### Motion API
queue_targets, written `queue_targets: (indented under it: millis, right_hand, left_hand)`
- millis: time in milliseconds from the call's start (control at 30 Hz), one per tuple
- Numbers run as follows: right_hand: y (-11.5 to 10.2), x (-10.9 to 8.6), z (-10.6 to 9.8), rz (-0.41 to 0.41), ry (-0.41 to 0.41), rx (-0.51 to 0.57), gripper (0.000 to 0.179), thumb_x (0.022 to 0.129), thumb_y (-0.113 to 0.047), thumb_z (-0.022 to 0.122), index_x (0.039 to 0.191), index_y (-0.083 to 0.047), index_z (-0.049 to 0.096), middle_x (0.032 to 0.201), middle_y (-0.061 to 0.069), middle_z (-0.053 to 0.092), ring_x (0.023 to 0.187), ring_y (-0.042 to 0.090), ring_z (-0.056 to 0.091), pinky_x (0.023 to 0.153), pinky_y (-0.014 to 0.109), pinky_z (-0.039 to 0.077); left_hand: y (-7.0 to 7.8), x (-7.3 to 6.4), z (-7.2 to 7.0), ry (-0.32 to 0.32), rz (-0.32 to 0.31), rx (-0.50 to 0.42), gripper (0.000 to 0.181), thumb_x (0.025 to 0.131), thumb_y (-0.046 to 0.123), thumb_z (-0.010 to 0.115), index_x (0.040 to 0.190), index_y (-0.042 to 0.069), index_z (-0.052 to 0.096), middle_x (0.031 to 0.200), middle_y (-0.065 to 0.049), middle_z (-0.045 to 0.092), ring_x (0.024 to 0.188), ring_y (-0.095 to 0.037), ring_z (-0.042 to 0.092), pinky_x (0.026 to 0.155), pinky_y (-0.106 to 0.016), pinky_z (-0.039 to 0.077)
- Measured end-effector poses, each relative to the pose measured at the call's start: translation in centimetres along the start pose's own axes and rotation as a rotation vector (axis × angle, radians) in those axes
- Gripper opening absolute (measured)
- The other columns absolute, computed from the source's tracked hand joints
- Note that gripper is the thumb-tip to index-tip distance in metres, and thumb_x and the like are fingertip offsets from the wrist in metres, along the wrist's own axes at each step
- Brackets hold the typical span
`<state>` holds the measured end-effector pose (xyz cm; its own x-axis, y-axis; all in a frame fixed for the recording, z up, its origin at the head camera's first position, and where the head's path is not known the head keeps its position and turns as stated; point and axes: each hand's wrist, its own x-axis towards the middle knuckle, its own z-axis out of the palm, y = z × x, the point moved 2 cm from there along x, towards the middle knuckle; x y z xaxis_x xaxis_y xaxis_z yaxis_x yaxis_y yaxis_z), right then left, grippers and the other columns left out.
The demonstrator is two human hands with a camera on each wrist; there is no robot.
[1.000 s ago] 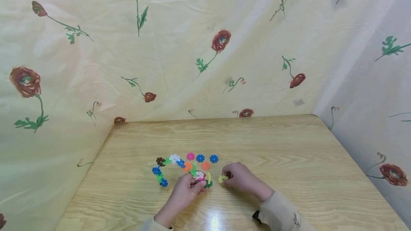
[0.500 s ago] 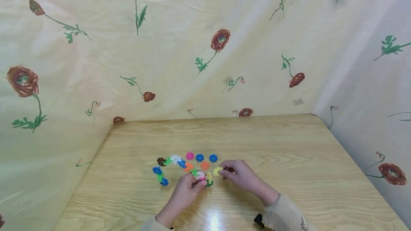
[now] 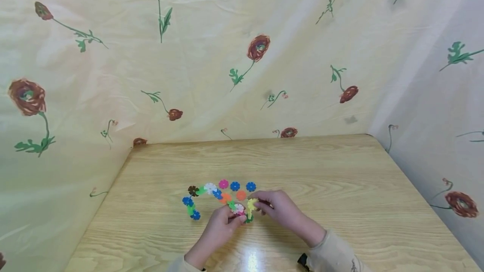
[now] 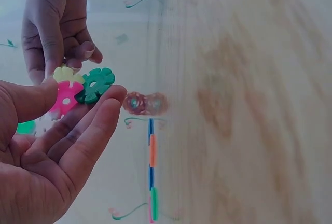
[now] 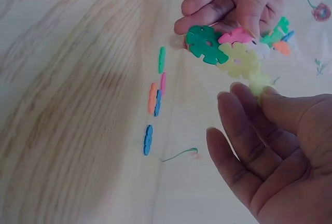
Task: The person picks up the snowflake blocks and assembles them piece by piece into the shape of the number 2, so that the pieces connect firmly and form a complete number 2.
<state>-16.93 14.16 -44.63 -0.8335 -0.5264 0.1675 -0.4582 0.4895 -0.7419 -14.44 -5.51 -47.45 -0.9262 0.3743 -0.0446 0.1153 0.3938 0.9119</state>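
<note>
A chain of notched plastic snowflake discs in several colours curves to the left from my left hand. That hand pinches it near the pink disc, between thumb and fingers. A dark green disc and a yellow disc stand at this end of the chain. With thumb and fingertips, my right hand pinches another yellow snowflake disc, its edge right at the chain's yellow disc. Part of the chain is hidden behind the left fingers.
Loose discs lie on the wooden table just beyond the hands: a pink one, two blue ones, of which one blue disc is farthest right, and an orange one. A flowered cloth hangs behind the table.
My right hand has lifted its yellow disc and brought it left, up against the chain's yellow disc. The left hand keeps its grip, and the chain has shifted slightly right.
</note>
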Motion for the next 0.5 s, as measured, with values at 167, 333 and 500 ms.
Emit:
queue_targets:
  millis: [167, 333, 500]
  right_hand:
    - [-0.6, -0.1, 0.2, -0.122, 0.054, -0.193, 0.016, 0.093, -0.005, 0.065, 0.108, -0.010, 0.068, 0.083, 0.000, 0.070, 0.067, -0.001, 0.057, 0.059, 0.020, 0.050]
    - [-0.7, 0.0, 0.6, -0.169, 0.092, -0.282, 0.020, 0.090, -0.004, 0.068, 0.108, -0.012, 0.074, 0.097, -0.001, 0.074, 0.085, 0.006, 0.067, 0.071, 0.023, 0.055]
    - [-0.7, -0.1, 1.1, -0.202, 0.121, -0.285, 0.022, 0.089, -0.002, 0.069, 0.110, -0.009, 0.074, 0.097, 0.002, 0.074, 0.087, 0.011, 0.070, 0.071, 0.023, 0.055]
  left_hand:
    - [0.0, 0.0, -0.1, -0.008, -0.002, 0.024, 0.015, 0.094, 0.018, 0.065, 0.102, 0.005, 0.066, 0.091, 0.002, 0.068, 0.079, -0.008, 0.058, 0.070, -0.022, 0.051]
    - [0.0, -0.1, 0.0, 0.001, -0.004, -0.006, 0.013, 0.094, 0.016, 0.066, 0.099, 0.004, 0.067, 0.087, 0.001, 0.069, 0.076, -0.008, 0.058, 0.067, -0.022, 0.050]
    - [-0.1, -0.1, 0.1, 0.016, -0.016, -0.039, 0.012, 0.093, 0.011, 0.066, 0.101, 0.001, 0.066, 0.087, -0.001, 0.070, 0.077, -0.010, 0.060, 0.067, -0.022, 0.051]
